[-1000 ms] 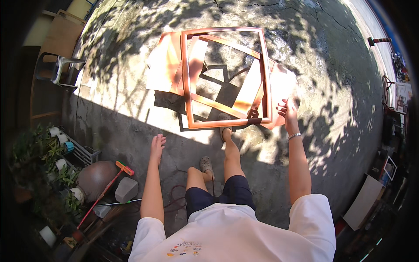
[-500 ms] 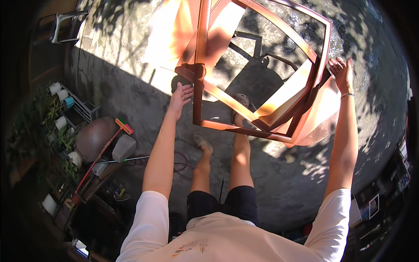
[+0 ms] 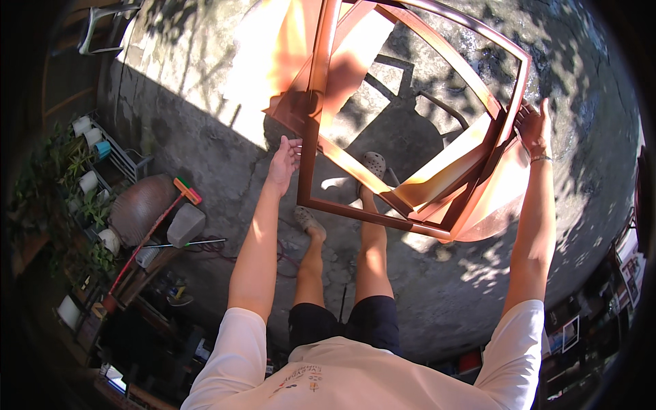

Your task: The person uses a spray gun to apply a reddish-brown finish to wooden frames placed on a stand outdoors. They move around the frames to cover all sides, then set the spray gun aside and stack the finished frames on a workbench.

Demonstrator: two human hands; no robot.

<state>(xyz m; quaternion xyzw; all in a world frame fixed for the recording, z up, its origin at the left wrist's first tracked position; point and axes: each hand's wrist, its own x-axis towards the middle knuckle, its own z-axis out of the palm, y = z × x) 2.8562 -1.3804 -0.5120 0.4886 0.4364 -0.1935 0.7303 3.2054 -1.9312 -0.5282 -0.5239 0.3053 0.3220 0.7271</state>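
Note:
A large glossy brown rectangular frame point(image 3: 376, 216) stands before me, its middle see-through. Behind and inside it are further reddish-brown frame pieces point(image 3: 437, 58) and a broad panel point(image 3: 444, 160) lit orange by the sun. Beside the frame's left bar is my left hand point(image 3: 281, 169), fingers stretched and thumb up, the fingertips at the bar's edge. At the right bar, my right hand point(image 3: 536, 131) has its thumb apart and its shaded fingers against or just beside the frame. Whether either hand bears any weight cannot be seen.
Concrete ground point(image 3: 205, 150) lies partly in sun, partly in shade. To the left are a brown jar point(image 3: 142, 208), a red-handled broom point(image 3: 154, 236), a grey block point(image 3: 186, 225) and potted plants point(image 3: 89, 212). A chair-like metal frame point(image 3: 92, 31) stands at the far left.
Both hands have closed in on the frame's side bars, the left fingertips reaching the left bar and the right fingers the right bar. The frame looks slightly tilted and shifted in view.

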